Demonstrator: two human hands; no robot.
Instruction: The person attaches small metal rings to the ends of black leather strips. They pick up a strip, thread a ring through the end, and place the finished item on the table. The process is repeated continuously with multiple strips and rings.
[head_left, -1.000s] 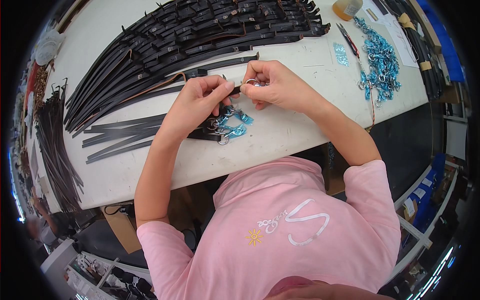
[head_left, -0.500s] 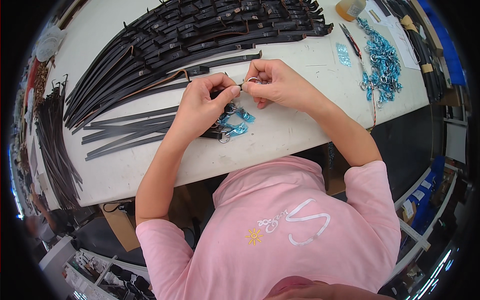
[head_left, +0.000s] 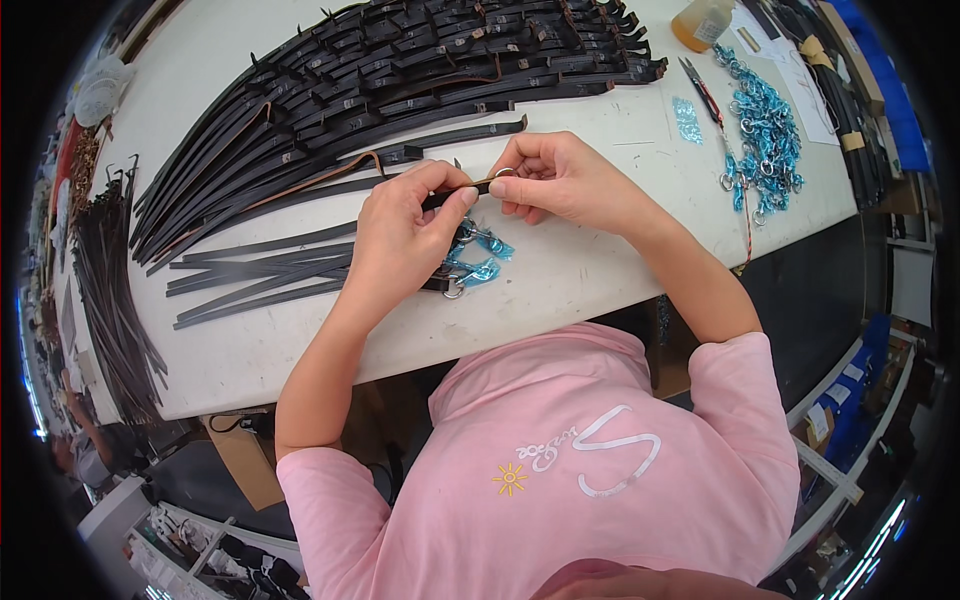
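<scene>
My left hand [head_left: 408, 222] pinches a black leather strap [head_left: 482, 187] close to its end. A metal ring [head_left: 505, 172] shows at that end, and my right hand [head_left: 565, 188] grips the strap and ring between thumb and fingers. How the ring sits on the strap is partly hidden by the fingertips. Beneath my left hand lie several narrow black straps [head_left: 262, 269], spread to the left. At their right end are metal clasps in blue plastic film [head_left: 478, 270].
A large bundle of black straps [head_left: 330, 110] fills the back of the white table [head_left: 590, 270]. To the right are a heap of blue-wrapped hardware [head_left: 765, 140], red-handled cutters [head_left: 703, 90] and a bottle of amber liquid [head_left: 700, 22]. Thin dark strips [head_left: 108, 290] hang over the left edge.
Both hands have shifted slightly down, toward me. More of the strap and its light edge now shows between my fingertips.
</scene>
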